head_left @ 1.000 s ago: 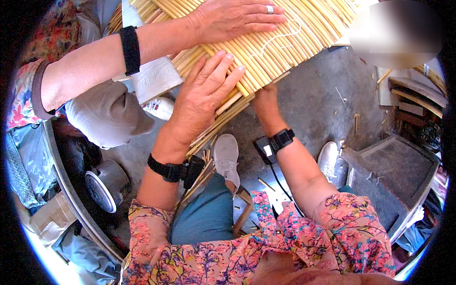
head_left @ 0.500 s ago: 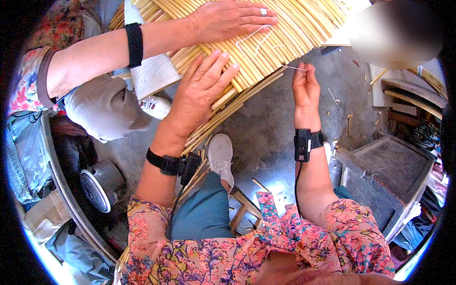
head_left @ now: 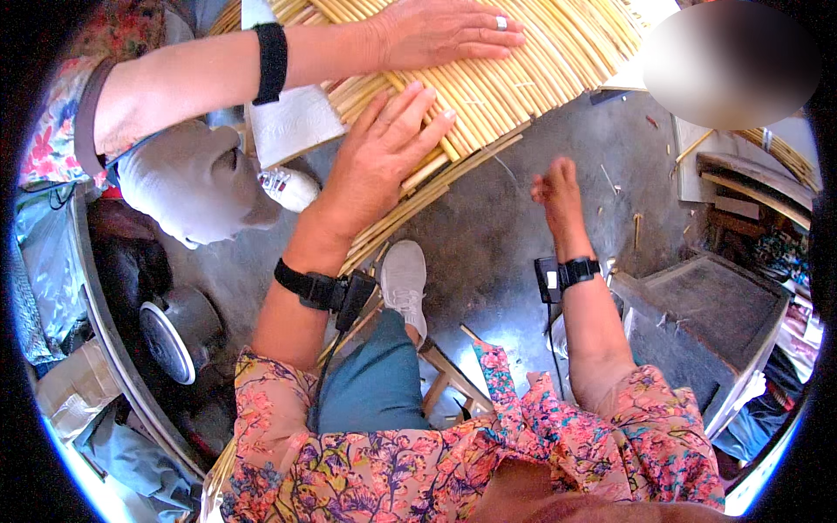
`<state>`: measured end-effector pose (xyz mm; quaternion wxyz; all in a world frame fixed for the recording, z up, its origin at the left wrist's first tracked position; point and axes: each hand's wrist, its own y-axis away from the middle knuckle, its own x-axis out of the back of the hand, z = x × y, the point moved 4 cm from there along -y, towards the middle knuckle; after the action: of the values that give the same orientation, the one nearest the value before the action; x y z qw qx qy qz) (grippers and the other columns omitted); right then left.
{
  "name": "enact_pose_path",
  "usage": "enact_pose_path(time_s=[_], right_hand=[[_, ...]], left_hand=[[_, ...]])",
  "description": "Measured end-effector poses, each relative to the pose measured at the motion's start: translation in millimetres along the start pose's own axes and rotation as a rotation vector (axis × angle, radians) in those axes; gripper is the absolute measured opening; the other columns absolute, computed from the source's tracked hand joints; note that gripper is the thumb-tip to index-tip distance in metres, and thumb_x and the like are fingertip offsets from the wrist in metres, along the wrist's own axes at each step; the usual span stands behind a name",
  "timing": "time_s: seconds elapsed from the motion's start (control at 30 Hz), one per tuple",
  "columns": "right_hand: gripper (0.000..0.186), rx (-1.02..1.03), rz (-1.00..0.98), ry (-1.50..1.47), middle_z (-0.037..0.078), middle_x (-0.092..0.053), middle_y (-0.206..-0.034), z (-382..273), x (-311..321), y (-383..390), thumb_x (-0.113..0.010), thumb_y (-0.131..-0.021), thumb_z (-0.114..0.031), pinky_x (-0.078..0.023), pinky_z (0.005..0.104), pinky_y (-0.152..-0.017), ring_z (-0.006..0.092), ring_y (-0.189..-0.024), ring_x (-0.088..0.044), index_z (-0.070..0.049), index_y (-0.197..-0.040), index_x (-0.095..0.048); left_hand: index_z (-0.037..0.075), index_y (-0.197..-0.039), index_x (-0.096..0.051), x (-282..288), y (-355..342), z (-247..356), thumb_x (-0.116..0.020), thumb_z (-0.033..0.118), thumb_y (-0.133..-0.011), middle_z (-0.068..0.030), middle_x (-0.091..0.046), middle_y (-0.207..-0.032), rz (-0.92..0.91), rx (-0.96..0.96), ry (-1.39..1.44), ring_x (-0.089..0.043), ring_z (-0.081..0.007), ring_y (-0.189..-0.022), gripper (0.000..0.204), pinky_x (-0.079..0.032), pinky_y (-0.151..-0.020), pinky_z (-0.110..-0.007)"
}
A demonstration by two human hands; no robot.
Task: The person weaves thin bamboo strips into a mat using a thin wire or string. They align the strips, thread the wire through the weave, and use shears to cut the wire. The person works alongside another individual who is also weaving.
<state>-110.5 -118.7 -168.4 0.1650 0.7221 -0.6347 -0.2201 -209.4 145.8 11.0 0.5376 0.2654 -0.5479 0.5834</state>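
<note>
A mat of straight yellow reeds [head_left: 497, 96] lies at the top, with short lengths of white thread across it. My left hand [head_left: 375, 166] rests on its near corner, fingers stretched out and palm down over the reed ends. Off the mat's right edge, my right hand [head_left: 561, 196] hangs over the floor with its fingers curled together, slightly smeared by motion. A thin white thread [head_left: 506, 168] runs from the mat's edge toward these fingers; the pinch itself is hard to see. Another person's hand [head_left: 445, 35], wearing a ring, presses flat on the reeds farther up.
A pale board [head_left: 296, 126] lies under the mat's left side. The co-worker's capped head [head_left: 187, 187] leans in at left, above a lidded metal pot [head_left: 170, 340]. A dark box [head_left: 697, 322] stands at right. Reed scraps dot the concrete floor [head_left: 471, 235].
My right hand has drawn back toward me, and the loose loop of thread on the mat has been pulled down to short pieces. The mat and my left hand shifted slightly right.
</note>
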Motion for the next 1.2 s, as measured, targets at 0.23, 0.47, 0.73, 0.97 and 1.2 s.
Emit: enact_pose_path(time_s=[0.23,0.47,0.73,0.97,1.2], right_hand=[[0.016,0.169,-0.604,0.315,0.004,-0.059,-0.073,-32,-127,35,-0.051,-0.091,-0.017,-0.046,0.0249,-0.052,0.0119,-0.060,-0.055,-0.006,-0.102,-0.052],[0.017,0.132,-0.571,0.267,0.004,-0.059,-0.072,-54,-149,43,-0.052,-0.089,-0.007,-0.045,0.0243,-0.048,0.0116,-0.057,-0.056,-0.004,-0.105,-0.053],[0.023,0.195,-0.527,0.344,0.005,-0.060,-0.083,-53,-147,32,-0.049,-0.087,-0.003,-0.046,0.0239,-0.045,0.0120,-0.055,-0.057,-0.006,-0.110,-0.052],[0.034,0.233,-0.521,0.320,0.006,-0.059,-0.098,-56,-147,31,-0.054,-0.086,-0.006,-0.049,0.0239,-0.048,0.0122,-0.070,-0.059,-0.005,-0.119,-0.048],[0.047,0.584,-0.517,0.451,0.009,-0.054,-0.116,-62,-151,32,-0.057,-0.084,-0.008,-0.054,0.0277,-0.057,0.0178,-0.087,-0.060,-0.006,-0.128,-0.042]], left_hand=[[0.019,-0.118,-0.058,-6,6,-4,-0.053,0.011,-0.075,-0.0093,-0.048,-0.124,0.073,-0.031,-0.020,-0.043,-0.0262,-0.120,0.044,-0.037,-0.099,-0.044],[0.026,-0.121,-0.056,-5,4,9,-0.052,0.007,-0.073,-0.0105,-0.045,-0.126,0.034,0.004,-0.089,-0.041,-0.0278,-0.121,0.051,-0.033,-0.100,-0.046],[0.026,-0.118,-0.058,-7,3,7,-0.052,0.004,-0.072,-0.0111,-0.046,-0.123,0.051,0.023,-0.042,-0.041,-0.0292,-0.120,0.051,-0.033,-0.101,-0.047],[0.027,-0.115,-0.060,-10,5,7,-0.054,0.008,-0.072,-0.0096,-0.048,-0.121,0.085,0.038,-0.048,-0.042,-0.0275,-0.119,0.047,-0.032,-0.101,-0.047],[0.027,-0.116,-0.060,-9,5,8,-0.056,0.003,-0.070,-0.0102,-0.047,-0.123,0.074,0.050,-0.039,-0.041,-0.0285,-0.121,0.052,-0.030,-0.103,-0.047]])
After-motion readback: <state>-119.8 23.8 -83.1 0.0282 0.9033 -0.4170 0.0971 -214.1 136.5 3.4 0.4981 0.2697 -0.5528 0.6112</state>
